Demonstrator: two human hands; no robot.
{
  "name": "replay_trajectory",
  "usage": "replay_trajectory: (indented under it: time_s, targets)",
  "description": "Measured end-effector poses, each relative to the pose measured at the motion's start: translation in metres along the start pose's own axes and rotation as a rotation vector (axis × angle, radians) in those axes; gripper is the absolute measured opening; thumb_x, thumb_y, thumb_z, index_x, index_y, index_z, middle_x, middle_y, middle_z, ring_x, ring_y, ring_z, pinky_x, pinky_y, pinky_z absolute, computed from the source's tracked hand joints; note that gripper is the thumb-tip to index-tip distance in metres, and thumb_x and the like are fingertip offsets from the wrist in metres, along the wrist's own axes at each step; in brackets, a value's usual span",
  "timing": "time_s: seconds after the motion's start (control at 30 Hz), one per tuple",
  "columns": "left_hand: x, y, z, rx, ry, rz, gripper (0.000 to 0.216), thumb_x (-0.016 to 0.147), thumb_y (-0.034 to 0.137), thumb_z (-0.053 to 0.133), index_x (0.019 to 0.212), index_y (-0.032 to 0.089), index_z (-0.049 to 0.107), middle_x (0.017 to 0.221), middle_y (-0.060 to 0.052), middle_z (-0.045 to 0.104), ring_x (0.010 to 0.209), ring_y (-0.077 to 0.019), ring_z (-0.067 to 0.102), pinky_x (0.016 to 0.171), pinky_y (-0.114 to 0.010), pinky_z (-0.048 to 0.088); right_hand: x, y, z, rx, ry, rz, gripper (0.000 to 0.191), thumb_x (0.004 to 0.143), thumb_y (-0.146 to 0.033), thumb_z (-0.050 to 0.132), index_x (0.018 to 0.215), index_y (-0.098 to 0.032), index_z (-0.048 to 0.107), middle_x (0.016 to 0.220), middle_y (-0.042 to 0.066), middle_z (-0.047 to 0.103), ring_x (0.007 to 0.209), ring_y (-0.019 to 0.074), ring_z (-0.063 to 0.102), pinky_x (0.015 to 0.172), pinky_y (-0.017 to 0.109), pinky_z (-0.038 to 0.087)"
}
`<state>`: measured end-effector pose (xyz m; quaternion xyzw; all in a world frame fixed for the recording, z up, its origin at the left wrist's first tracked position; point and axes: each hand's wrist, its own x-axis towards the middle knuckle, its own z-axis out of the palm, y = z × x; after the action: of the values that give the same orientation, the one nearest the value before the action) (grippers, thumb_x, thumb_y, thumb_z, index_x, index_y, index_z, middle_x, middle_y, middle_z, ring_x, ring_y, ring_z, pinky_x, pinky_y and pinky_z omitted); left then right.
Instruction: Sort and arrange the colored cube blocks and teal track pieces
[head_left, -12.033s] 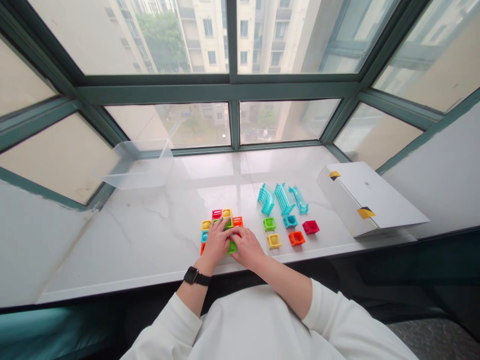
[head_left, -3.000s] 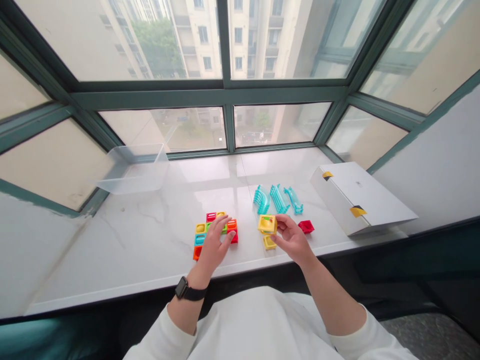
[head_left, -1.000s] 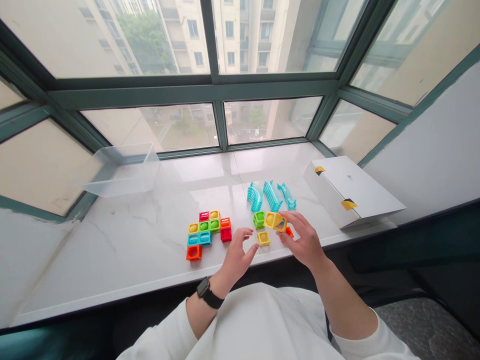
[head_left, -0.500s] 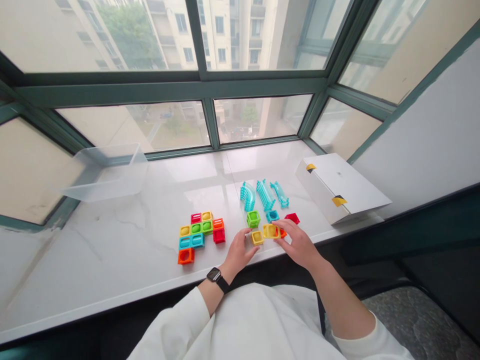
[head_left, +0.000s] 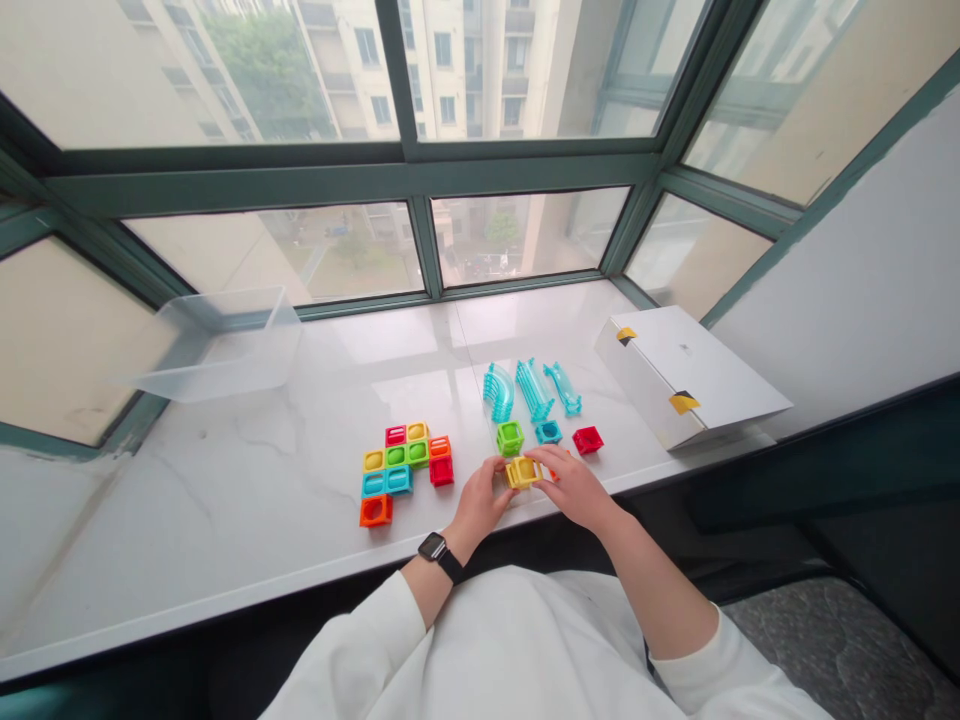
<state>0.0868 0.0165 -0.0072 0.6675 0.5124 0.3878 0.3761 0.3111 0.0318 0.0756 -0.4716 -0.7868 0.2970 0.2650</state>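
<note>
Two yellow toy blocks (head_left: 523, 473) are together between my hands near the sill's front edge; I cannot tell whether they are joined. My left hand (head_left: 478, 505) closes around their left side with thumb and fingertips. On the right side, my right hand (head_left: 576, 488) pinches the yellow block, partly covering an orange block (head_left: 553, 474) behind its fingers. Just beyond the hands stand a green block (head_left: 510, 438) and a blue block (head_left: 548, 432). A red block (head_left: 588, 440) lies to the right of them.
Several coloured blocks (head_left: 396, 456) form a flat group on the left. Three clear blue track pieces (head_left: 534, 390) lie behind the loose blocks. A clear plastic bin (head_left: 247, 372) is at the far left, a white box (head_left: 690, 370) at the right. Windows border the white sill (head_left: 247, 500).
My right hand has moved left and slightly down, bringing its yellow block against the one at my left hand. The red block is now uncovered.
</note>
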Motion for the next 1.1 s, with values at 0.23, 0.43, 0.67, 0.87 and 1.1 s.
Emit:
replay_trajectory:
  time_s: [0.23,0.43,0.67,0.87,1.1]
  targets:
    - [0.000,0.006,-0.003,-0.014,-0.001,-0.013,0.049,0.082,0.017,0.079,0.124,0.027,0.056,0.124,-0.006,0.073,0.115,-0.0238,0.071,0.104,-0.044,0.056,0.006,0.009,0.011,-0.004,-0.024,-0.007,0.051,0.091,-0.013,0.062,0.138,-0.032,0.064,0.141,0.006,0.066,0.130,0.0256,0.064,0.115,0.048,0.052]
    - [0.000,0.006,-0.003,-0.006,-0.006,-0.011,0.049,0.082,0.016,0.079,0.124,0.026,0.057,0.124,-0.006,0.074,0.115,-0.0244,0.071,0.102,-0.043,0.057,0.008,0.014,0.013,0.024,-0.035,-0.006,0.049,0.091,-0.014,0.063,0.138,-0.030,0.065,0.140,0.007,0.067,0.132,0.0264,0.063,0.118,0.050,0.049]
    - [0.000,0.005,-0.003,0.042,0.002,-0.005,0.045,0.082,0.017,0.078,0.124,0.025,0.062,0.123,-0.007,0.075,0.114,-0.0262,0.071,0.103,-0.046,0.056,0.009,0.010,0.010,0.034,-0.030,-0.003,0.049,0.090,-0.014,0.065,0.136,-0.029,0.067,0.138,0.007,0.069,0.130,0.0262,0.064,0.117,0.050,0.050]
    - [0.001,0.008,-0.004,0.025,0.009,-0.006,0.042,0.083,0.019,0.078,0.122,0.025,0.064,0.120,-0.006,0.076,0.110,-0.0257,0.072,0.101,-0.046,0.057,0.009,0.012,0.010,0.034,-0.034,0.006,0.048,0.091,-0.016,0.068,0.137,-0.030,0.067,0.138,0.007,0.069,0.129,0.0264,0.065,0.115,0.050,0.051]
    - [0.001,0.009,-0.005,0.032,0.000,-0.024,0.042,0.082,0.016,0.079,0.121,0.025,0.065,0.120,-0.006,0.076,0.110,-0.0252,0.072,0.101,-0.045,0.056,0.009,0.012,0.010,0.040,-0.043,-0.002,0.049,0.091,-0.016,0.068,0.138,-0.030,0.067,0.139,0.007,0.069,0.130,0.0265,0.065,0.116,0.050,0.051]
